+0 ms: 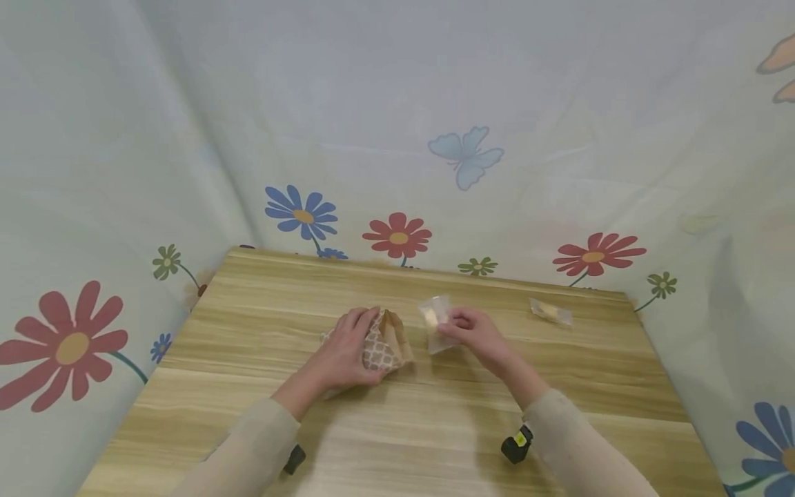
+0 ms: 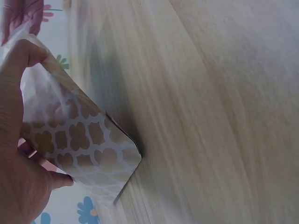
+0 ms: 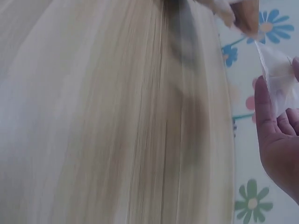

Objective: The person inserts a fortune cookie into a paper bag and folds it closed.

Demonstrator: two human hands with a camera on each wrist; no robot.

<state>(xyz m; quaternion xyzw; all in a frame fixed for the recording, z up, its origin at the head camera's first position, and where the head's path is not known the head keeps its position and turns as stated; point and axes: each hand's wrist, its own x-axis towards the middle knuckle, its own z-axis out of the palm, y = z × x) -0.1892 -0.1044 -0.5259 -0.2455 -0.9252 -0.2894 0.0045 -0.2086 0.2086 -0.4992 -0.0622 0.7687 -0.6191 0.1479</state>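
Observation:
My left hand (image 1: 344, 353) grips a paper bag (image 1: 380, 353) with a brown-and-white lattice pattern. The bag's plain brown mouth faces right, toward the other hand. In the left wrist view, thumb and fingers hold the bag (image 2: 81, 144) on both sides, and its bottom corner is close over the table. Just right of the bag's mouth, my right hand (image 1: 481, 336) pinches a clear plastic packet (image 1: 433, 319) with something small and pale yellow inside. The right wrist view catches this packet (image 3: 279, 77) between thumb and fingers, partly cut off by the frame edge.
A second clear packet (image 1: 551, 312) with a yellowish piece inside lies at the back right of the wooden table (image 1: 435, 428). Behind and beside the table hangs a pale cloth (image 1: 373, 103) printed with flowers and a butterfly. A black device (image 1: 517, 445) sits at the right wrist.

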